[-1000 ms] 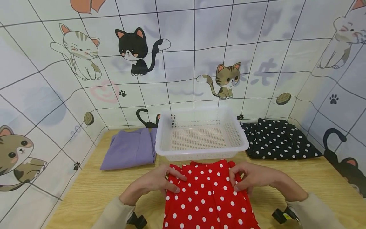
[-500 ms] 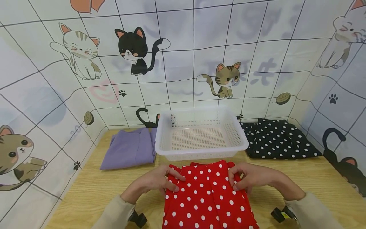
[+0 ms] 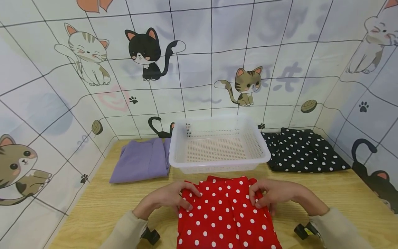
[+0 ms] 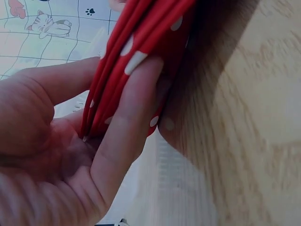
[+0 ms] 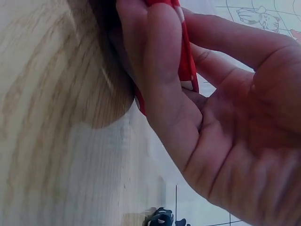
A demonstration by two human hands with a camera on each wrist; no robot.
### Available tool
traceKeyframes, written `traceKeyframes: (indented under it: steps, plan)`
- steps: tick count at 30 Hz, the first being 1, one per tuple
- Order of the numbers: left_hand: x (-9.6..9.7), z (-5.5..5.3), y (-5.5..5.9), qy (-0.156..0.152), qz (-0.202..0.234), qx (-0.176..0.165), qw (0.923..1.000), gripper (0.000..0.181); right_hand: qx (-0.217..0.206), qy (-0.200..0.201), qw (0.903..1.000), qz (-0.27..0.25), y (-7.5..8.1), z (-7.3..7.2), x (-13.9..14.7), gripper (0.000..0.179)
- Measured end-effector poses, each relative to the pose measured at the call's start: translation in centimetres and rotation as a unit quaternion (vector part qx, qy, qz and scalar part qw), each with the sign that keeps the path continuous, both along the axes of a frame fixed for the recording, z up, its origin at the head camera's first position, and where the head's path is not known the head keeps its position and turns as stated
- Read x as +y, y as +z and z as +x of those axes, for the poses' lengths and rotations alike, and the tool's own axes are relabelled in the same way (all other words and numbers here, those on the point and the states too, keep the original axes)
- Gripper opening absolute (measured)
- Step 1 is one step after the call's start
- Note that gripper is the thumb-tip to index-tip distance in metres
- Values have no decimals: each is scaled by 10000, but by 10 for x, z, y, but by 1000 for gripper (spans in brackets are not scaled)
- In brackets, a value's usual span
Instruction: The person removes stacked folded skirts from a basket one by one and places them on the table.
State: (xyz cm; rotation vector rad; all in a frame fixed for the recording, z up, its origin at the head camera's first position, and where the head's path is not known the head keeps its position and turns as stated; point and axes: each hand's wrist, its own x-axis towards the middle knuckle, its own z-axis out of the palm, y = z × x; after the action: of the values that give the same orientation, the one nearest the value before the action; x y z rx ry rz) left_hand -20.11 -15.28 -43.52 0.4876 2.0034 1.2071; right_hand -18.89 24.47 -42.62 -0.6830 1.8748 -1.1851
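Observation:
A folded red garment with white dots (image 3: pixel 217 218) lies at the near edge of the head view, its lower end cut off by the frame. My left hand (image 3: pixel 174 199) grips its left side, thumb and index finger on top. In the left wrist view, several red layers (image 4: pixel 127 56) sit between the thumb and the other fingers. On the opposite side, my right hand (image 3: pixel 275 195) holds the garment's edge the same way. The right wrist view shows fingers (image 5: pixel 164 61) curled around the red cloth (image 5: pixel 187 66), partly hiding it.
Just beyond the garment stands a white perforated plastic basket (image 3: pixel 219 165) with nothing in it. A folded purple cloth (image 3: pixel 140 160) lies left of it, a black white-dotted cloth (image 3: pixel 306 152) right of it. Cat-printed sheeting (image 3: pixel 199 69) encloses the wooden table (image 3: pixel 93 214).
The red garment and both hands have shifted very slightly toward me. Both hands keep their hold, and the basket and other cloths stay in place.

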Motion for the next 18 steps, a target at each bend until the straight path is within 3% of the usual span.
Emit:
traceKeyframes:
  steps: [7, 11, 14, 18]
  plan:
    - [-6, 2, 4, -479, -460, 289, 9974, 36, 149, 3, 9997, 190, 7, 0, 5, 14]
    - [-11, 2, 7, -720, -757, 218, 9943, 34, 161, 6, 9995, 267, 14, 1, 10, 18]
    - [-14, 2, 11, -720, -852, 246, 9935, 32, 222, 19, 9993, 295, 16, 2, 13, 21]
    - [-17, 0, 18, -637, -841, 395, 9936, 32, 610, -250, 9967, 483, 19, 2, 16, 19]
